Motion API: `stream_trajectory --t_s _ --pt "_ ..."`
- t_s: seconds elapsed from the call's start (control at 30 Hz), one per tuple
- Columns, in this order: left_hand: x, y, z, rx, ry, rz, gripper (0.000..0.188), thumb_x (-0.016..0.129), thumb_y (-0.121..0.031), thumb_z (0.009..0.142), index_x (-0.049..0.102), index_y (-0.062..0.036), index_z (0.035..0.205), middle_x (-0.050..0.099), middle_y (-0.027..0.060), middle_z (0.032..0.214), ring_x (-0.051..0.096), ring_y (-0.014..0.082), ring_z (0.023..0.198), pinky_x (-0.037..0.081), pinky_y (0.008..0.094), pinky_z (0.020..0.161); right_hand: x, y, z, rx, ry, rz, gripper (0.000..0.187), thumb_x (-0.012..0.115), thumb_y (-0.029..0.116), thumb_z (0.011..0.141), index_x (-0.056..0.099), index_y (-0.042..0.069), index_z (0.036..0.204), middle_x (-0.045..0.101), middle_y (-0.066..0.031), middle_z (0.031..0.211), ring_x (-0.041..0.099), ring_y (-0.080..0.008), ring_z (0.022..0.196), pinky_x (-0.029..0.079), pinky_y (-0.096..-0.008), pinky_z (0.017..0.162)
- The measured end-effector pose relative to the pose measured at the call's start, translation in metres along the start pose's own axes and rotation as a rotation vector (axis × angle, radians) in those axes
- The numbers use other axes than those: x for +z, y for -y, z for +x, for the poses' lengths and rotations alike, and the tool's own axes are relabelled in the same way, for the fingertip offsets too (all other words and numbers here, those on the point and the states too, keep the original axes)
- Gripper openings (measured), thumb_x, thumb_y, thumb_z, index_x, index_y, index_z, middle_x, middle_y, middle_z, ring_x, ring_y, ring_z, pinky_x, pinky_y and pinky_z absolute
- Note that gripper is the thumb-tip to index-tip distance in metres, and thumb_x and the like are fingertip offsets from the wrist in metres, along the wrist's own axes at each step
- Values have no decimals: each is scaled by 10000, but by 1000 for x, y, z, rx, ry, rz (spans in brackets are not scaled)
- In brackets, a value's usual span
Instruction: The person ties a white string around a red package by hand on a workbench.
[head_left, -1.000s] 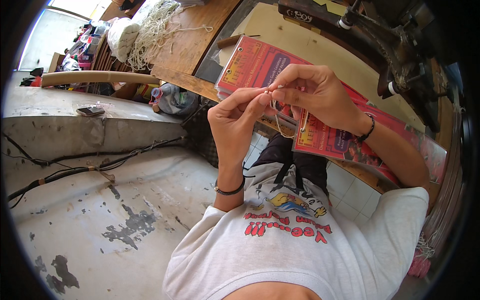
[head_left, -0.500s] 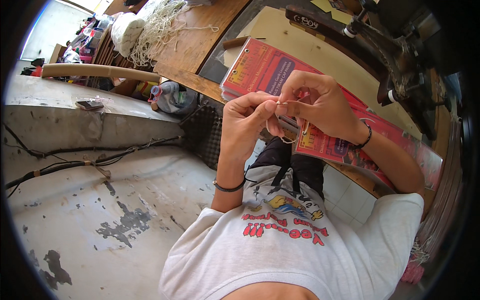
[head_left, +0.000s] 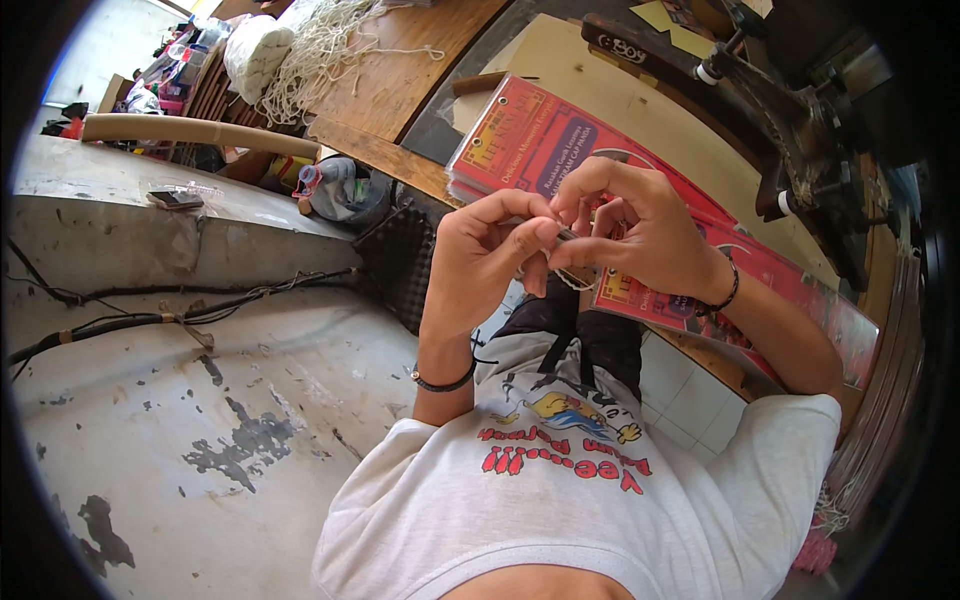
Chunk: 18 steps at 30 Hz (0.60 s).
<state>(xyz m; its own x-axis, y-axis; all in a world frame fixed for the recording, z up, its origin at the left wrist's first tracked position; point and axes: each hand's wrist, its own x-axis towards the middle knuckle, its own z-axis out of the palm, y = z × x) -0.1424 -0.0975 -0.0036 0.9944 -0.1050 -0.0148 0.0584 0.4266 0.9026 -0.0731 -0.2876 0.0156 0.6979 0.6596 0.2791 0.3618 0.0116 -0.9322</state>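
Upper centre now: my left hand (head_left: 470, 248) faces my right hand (head_left: 655, 228), fingers (head_left: 612, 174) curled inward, tips close together.

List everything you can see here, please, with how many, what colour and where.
Red sheets: several, exact count unclear, red, two groups on the table
Cord: one loop visible, pale, just below the fingers
String heap: one, off-white, table's far left
Table: one, brown wood, top middle
Machine: one, dark, upper right
Cardboard strip: one, brown, upper left
Bottle: one, clear, left of the table
Phone: one, dark, on the pale ledge
Cables: several, black, left
Pink bundle: one, lower right
Shirt: one, whitish, bottom middle
Bracelets: one per wrist, dark
Left hand, right hand: two, bare, fingertips close together, centre
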Motion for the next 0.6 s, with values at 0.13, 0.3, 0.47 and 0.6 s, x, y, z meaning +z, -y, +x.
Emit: stream_trajectory --t_s 0.13,0.3,0.47,0.6 --pt "1 4 3 67 -50 -5 150 670 -40 923 551 18 994 645 80 766 571 93 507 458 217 429 1 -2 0 -47 -18 -26 353 815 162 796 701 88 1122 681 -17 870 594 -63 690 488 -211 519" --pt "-3 3 4 64 -13 -125 262 709 2 882 473 -20 994 669 93 832 614 102 523 486 214 422 -2 2 1 -114 26 -128 248 779 149 829 740 92 1067 699 -29 888 604 -77 677 474 -222 504" --pt "-2 1 3 19 -13 -95 243 724 -3 871 514 -6 992 668 79 803 609 95 529 492 212 436 0 -5 1 -175 -1 -139 144 752 142 857 747 73 983 704 -43 893 610 -81 649 475 -223 497" --pt "-3 0 -1 38 -5 51 277 736 -12 867 585 47 1091 684 75 820 643 86 655 528 209 560 -1 -2 0 -38 -4 20 124 708 149 908 710 35 958 690 -39 856 620 -62 643 486 -200 502"
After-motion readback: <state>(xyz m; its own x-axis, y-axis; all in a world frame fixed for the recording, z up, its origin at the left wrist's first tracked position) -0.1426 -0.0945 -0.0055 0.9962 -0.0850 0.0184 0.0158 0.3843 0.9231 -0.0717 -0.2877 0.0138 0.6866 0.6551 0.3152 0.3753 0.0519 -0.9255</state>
